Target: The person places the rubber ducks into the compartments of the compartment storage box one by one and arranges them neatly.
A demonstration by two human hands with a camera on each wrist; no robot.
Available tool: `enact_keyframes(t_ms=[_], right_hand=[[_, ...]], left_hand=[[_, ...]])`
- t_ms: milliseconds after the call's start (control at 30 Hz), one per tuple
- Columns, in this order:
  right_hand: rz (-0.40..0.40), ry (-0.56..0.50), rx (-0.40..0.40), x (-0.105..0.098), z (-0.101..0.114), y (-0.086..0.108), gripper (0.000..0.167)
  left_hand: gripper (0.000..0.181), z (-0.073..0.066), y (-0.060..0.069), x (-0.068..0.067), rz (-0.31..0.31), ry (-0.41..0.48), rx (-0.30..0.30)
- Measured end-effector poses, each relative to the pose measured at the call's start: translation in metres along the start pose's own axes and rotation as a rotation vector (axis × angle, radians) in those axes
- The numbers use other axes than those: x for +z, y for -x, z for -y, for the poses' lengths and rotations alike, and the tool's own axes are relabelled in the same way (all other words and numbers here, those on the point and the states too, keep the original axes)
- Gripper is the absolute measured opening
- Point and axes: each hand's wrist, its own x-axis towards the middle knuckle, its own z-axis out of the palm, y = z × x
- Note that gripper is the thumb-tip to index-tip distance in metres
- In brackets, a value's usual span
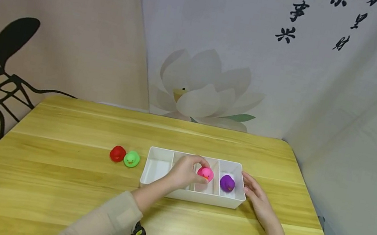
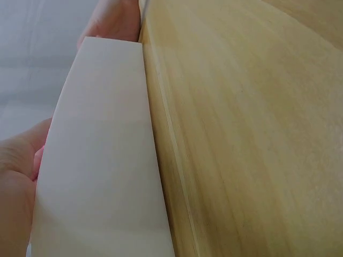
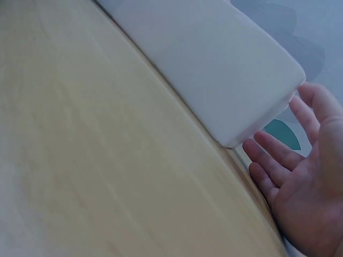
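Pinching one pink duck (image 1: 206, 173), my left grip (image 1: 183, 171) is at one white tray (image 1: 213, 200)'s third compartment (image 1: 203, 188) from left; my right grip (image 1: 258, 197), fingers spread, touches its right end. A loose pinch could tip the duck against a divider (image 1: 218, 179). One purple duck (image 1: 227, 183) sits rightmost inside; one green duck (image 1: 132, 159) and one red toy (image 1: 117, 154) lie left on the counter (image 1: 69, 180).

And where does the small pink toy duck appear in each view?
Head: the pink toy duck, below and right of centre, pinched by the left hand.
Left wrist: only a pink sliver, probably it, at the left edge.
Right wrist: not visible.
Shared landmark: the white rectangular four-compartment box.
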Motion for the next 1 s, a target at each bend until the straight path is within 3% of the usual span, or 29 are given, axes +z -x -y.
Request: enact_keyframes(t_ms=[267, 567, 1000], right_hand=[[0.012, -0.012, -0.018, 0.000, -0.002, -0.002, 0.048], [0.006, -0.010, -0.010, -0.001, -0.001, -0.004, 0.048], [0.016, -0.005, -0.028, -0.001, 0.001, -0.002, 0.047]], left_hand=[[0.032, 0.005, -0.006, 0.001, 0.043, -0.032, -0.034], [0.031, 0.009, -0.013, 0.003, 0.093, -0.158, 0.004], [0.029, 0.001, -0.018, 0.011, 0.095, -0.248, -0.088]])
